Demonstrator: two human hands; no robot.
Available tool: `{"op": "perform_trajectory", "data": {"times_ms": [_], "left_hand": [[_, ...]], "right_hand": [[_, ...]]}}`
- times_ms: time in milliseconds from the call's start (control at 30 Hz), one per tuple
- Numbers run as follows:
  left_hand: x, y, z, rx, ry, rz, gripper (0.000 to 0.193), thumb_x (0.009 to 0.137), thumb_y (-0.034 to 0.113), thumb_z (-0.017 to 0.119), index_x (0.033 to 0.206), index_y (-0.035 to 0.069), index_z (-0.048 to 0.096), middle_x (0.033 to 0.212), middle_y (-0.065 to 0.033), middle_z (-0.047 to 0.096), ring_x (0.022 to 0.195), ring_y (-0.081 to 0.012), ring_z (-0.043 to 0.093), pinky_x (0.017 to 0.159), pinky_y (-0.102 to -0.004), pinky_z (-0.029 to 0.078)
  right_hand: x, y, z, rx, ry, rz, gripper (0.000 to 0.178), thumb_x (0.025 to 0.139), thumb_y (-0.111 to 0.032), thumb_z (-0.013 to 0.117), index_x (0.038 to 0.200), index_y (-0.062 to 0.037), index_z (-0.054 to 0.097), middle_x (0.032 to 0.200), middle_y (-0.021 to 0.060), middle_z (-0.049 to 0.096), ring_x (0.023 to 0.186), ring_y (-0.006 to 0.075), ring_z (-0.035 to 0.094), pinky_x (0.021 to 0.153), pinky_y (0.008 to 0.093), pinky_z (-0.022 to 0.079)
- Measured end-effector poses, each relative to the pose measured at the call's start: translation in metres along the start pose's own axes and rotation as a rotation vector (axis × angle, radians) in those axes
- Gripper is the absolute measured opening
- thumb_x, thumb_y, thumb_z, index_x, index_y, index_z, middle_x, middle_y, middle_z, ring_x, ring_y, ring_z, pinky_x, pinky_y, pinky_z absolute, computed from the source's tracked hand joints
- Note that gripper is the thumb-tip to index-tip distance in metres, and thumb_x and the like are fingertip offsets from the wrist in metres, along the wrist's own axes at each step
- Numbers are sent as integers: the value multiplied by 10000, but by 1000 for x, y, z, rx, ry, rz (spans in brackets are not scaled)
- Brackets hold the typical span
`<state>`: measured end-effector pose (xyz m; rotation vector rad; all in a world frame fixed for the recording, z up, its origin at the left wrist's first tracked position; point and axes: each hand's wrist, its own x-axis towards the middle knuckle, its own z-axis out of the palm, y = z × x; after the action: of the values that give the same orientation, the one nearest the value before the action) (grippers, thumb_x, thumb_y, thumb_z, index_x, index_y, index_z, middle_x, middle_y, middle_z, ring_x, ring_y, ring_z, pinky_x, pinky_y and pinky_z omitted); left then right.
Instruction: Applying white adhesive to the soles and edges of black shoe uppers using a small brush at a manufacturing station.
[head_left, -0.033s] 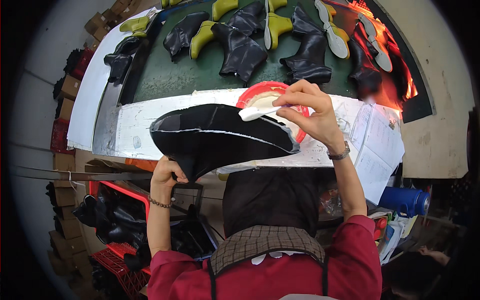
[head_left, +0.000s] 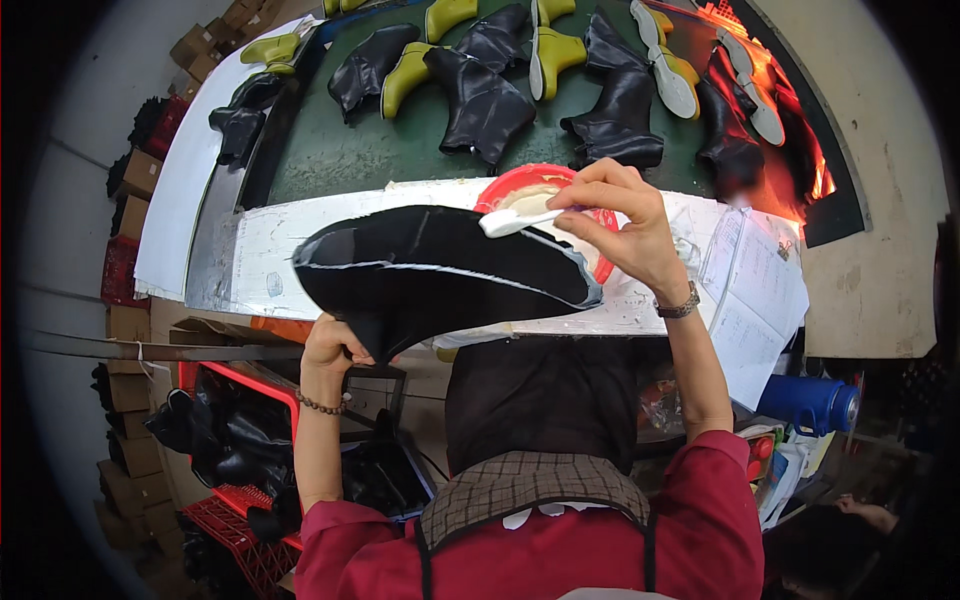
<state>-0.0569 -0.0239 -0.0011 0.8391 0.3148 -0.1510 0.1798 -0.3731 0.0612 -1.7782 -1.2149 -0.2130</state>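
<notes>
Right hand (head_left: 632, 225) pinches a white brush (head_left: 512, 221) between thumb and fingers, its tip pointing left over the far edge of the black upper (head_left: 440, 295); whether they touch, I cannot tell. From this hand the upper lies to the left and nearer the body, long axis running roughly left to right. Of the 2 hands, the right is nearer the upper's far edge; the left hand (head_left: 333, 343), fingers curled closed, grips its near left corner. Just beyond the upper sits a red bowl (head_left: 497, 186) of cream paste (head_left: 530, 203); farther beyond, boots (head_left: 482, 108) lie on a green belt (head_left: 325, 150).
</notes>
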Motion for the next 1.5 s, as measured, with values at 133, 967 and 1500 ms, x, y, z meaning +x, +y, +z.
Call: {"op": "perform_trajectory", "data": {"times_ms": [133,967,1500], "left_hand": [[-3,8,-1,-3,48,224,677,500,-144,627,1170,-209,554,836,-329,661,441,-329,610,373,-443,508],[29,-19,57,399,-246,-380,381,599,-181,533,951,-88,645,573,-100,550,438,-135,465,415,-274,303],[8,47,-7,319,502,410,157,655,-61,589,806,-83,626,694,-169,650,592,-303,678,538,-356,558]], "right_hand": [[-34,16,-9,58,79,164,178,801,-80,827,974,-73,785,923,39,691,813,142,625,746,303,439],[42,-8,11,53,-183,-82,126,851,-223,810,943,-137,807,854,-9,691,755,126,600,795,301,353],[-75,77,-7,251,343,685,217,1055,-217,585,1063,-9,648,801,-16,555,534,24,451,471,197,355]]}}
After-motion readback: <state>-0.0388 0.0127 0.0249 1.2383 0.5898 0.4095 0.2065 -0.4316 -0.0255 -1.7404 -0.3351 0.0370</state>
